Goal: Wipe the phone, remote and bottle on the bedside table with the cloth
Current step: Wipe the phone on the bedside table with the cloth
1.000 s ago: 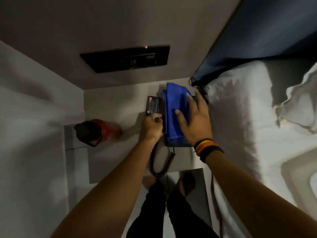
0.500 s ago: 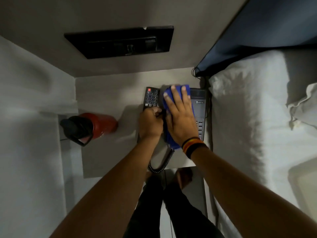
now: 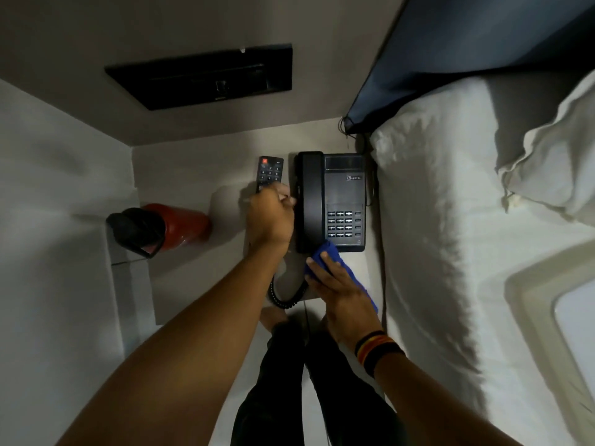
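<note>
Broadly, the bed [image 3: 450, 220] fills the three o'clock side, and the pale counter [image 3: 193, 175] sits just beside it near centre. On the counter the black phone [image 3: 341, 201] lies hard against the bed side, handset along its nine o'clock edge. The red bottle [image 3: 174, 225] stands at nine o'clock, well apart from it. The remote [image 3: 269, 172] lies just beside the phone at eleven o'clock. The right hand [image 3: 341, 291] is closed around the blue cloth [image 3: 328, 255], pressing it on the phone's six o'clock corner. The left hand [image 3: 273, 217] is curled over the remote's near end, against the handset. Wiping well probably means flat, overlapping strokes along the handset and keypad, with the left hand steadying the phone so the coiled cord [image 3: 283, 297] does not drag it.
</note>
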Demonstrator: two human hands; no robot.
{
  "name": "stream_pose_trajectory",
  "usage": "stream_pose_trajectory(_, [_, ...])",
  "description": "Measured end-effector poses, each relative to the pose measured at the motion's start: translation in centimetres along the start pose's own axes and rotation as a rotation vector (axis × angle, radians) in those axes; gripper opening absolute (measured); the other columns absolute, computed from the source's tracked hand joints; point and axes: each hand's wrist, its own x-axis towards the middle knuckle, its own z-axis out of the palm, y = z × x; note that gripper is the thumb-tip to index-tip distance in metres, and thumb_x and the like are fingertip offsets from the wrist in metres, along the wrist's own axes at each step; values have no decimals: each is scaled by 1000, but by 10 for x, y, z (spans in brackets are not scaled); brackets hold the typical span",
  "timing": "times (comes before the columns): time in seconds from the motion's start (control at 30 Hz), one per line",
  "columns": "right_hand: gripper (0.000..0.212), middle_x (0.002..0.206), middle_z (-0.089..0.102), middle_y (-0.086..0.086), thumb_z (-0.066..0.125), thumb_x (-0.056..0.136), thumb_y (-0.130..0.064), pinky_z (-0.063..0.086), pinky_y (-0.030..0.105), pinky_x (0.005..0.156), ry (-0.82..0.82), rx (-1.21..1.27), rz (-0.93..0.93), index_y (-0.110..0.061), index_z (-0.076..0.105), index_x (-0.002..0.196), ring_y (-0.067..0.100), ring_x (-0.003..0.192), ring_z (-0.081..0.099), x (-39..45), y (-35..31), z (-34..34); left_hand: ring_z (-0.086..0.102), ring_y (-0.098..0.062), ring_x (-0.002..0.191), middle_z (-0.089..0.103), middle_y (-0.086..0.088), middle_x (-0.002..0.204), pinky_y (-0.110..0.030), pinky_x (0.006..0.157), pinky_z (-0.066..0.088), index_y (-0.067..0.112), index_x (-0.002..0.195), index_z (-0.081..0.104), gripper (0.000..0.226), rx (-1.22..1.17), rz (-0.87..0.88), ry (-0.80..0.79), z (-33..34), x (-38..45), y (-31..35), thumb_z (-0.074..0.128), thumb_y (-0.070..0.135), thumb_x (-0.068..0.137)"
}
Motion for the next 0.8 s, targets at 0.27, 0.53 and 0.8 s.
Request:
stream_pose_trajectory(0.27, [80, 162, 31, -3, 45, 83, 9, 18, 25, 122, 465, 462, 461, -26, 31, 154, 12, 150, 25, 78, 26, -101, 6, -30, 166, 13, 6, 177, -46, 132, 10, 27, 168, 19, 81, 661, 522, -180, -8, -37, -11, 62, 43, 102])
stream_pose_trajectory(0.53, [85, 168, 6, -10, 44, 84, 8, 11, 72, 115, 88, 175, 445, -28, 19, 157, 32, 154, -11, 153, 45, -73, -5, -37, 165, 3, 2, 179, -56, 133, 2, 27, 169, 6, 88, 889, 492, -188, -2, -30, -12, 56, 53, 101])
stream_pose_trajectory(0.8, [102, 168, 2, -4, 50, 77, 16, 37, 52, 115, -22, -57, 419, -26, 5, 158, 33, 154, -4, 16, 13, 7, -4, -40, 164, 3, 1, 179, -58, 132, 2, 27, 169, 7, 88, 952, 497, -189, -3, -30, -8, 54, 55, 101])
